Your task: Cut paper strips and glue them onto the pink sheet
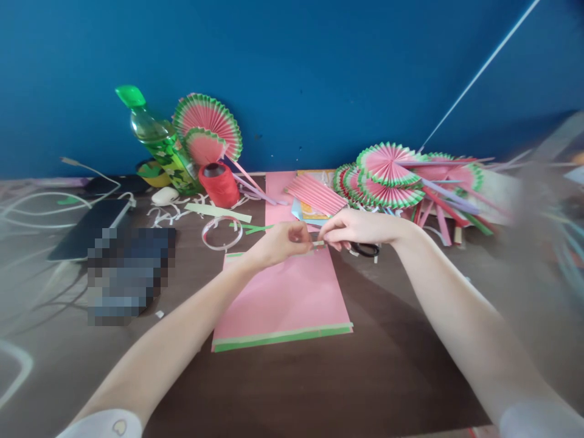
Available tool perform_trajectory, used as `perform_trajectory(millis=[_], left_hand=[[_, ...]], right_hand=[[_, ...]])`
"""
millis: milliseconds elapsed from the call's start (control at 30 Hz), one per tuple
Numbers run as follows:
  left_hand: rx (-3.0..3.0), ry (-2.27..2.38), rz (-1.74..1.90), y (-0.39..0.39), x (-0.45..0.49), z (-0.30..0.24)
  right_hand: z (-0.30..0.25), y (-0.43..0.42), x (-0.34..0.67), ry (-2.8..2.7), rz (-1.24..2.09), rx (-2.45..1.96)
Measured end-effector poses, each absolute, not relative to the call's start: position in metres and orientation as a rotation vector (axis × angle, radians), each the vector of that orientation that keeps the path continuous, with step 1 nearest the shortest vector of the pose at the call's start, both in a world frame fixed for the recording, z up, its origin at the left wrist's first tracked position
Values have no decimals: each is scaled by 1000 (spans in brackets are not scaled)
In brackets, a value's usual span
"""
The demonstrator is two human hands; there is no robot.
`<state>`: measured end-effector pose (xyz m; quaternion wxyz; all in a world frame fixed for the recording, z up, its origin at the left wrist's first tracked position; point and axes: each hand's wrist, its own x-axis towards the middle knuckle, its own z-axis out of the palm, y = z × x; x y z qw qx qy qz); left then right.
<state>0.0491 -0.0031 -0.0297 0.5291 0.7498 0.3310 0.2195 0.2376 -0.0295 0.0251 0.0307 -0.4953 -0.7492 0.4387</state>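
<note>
My left hand (279, 242) and my right hand (353, 227) meet above the far edge of a pink paper sheet (283, 298) with a green strip along its near edge. Both pinch a small thin strip (318, 244) stretched between their fingertips. Black scissors (365, 249) lie on the table just under my right hand. A folded pink accordion piece (314, 193) rests behind the hands.
Watermelon-like paper fans lean on the blue wall (207, 128) and pile at the right (387, 173). A green bottle (157, 140), red thread spool (219, 182), tape roll (222, 233), tablet (89, 228), cables and loose paper strips lie on the brown table (319, 383).
</note>
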Motion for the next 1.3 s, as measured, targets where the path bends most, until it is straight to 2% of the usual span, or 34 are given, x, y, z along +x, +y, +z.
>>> perform_trajectory(millis=[367,600,900,1300], left_hand=[[1795,851,440,-3,48,-25],[2053,915,265,-1,48,-23],[2268,1074,291,-8,56,-38],[2295,1160,298,-10,58,-45]], right_hand=[[17,-28,236,-2289,1293,-1501],[14,-25,241,-2345,1294,-1596],[5,-21,237,-2453,1233,-1789],[-7,-20,234,-2428,1289,-1792]])
